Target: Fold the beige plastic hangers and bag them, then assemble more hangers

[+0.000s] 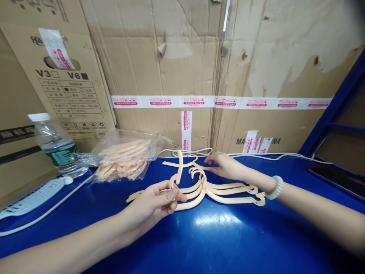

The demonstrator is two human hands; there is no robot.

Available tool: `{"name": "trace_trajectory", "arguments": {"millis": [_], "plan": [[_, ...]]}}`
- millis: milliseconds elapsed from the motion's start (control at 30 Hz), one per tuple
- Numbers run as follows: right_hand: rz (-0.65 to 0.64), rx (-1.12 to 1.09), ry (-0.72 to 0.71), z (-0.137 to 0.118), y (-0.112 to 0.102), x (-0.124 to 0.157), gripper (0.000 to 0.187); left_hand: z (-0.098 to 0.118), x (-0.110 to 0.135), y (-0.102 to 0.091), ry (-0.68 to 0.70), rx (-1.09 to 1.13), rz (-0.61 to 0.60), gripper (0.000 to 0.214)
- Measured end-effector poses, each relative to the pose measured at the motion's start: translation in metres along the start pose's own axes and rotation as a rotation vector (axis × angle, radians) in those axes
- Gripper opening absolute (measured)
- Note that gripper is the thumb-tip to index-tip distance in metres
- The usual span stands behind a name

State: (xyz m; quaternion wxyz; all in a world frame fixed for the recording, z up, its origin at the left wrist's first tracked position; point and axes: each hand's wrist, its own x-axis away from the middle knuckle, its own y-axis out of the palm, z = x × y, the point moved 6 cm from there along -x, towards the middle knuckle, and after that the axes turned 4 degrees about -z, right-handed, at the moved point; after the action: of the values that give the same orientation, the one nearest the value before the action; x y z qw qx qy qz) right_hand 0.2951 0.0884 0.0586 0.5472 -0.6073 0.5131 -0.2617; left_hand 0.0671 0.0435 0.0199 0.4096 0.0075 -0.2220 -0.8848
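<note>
My left hand (162,199) is closed on a loose, curved beige plastic hanger piece (180,169), pinched at its lower end and tilted upward. Below and behind that hand, several beige clothes hangers (228,199) lie in an overlapping row, hooks pointing away; my fingers cover part of their left arms. Farther back, another beige hanger (179,164) lies on the blue table (216,239). Around this back hanger's right arm, my right hand (228,166) has its fingers bent, and they hide the end of that arm.
At left are a clear plastic bag (125,156) of beige pieces, a water bottle (58,148) and a light-blue hairbrush (35,196). A white cable (273,156) runs along the cardboard wall (159,68). A dark flat device (339,182) lies at right beside a blue frame (333,102).
</note>
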Motion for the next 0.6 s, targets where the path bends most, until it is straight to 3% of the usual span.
{"name": "trace_trajectory", "arguments": {"millis": [133, 233, 400, 600], "plan": [[-0.086, 0.043, 0.027, 0.020, 0.015, 0.004, 0.011, -0.004, 0.005, -0.010, 0.033, 0.041, 0.069, 0.026], [-0.097, 0.029, 0.055, 0.023, 0.014, 0.005, 0.010, -0.007, 0.009, -0.012, 0.040, 0.036, 0.084, 0.025], [-0.080, -0.019, 0.097, 0.020, -0.010, 0.007, 0.007, -0.010, 0.014, -0.021, 0.051, -0.022, 0.124, 0.023], [-0.072, -0.127, 0.139, 0.018, -0.034, 0.024, 0.015, -0.014, 0.018, -0.031, 0.057, -0.034, 0.179, 0.022]]}}
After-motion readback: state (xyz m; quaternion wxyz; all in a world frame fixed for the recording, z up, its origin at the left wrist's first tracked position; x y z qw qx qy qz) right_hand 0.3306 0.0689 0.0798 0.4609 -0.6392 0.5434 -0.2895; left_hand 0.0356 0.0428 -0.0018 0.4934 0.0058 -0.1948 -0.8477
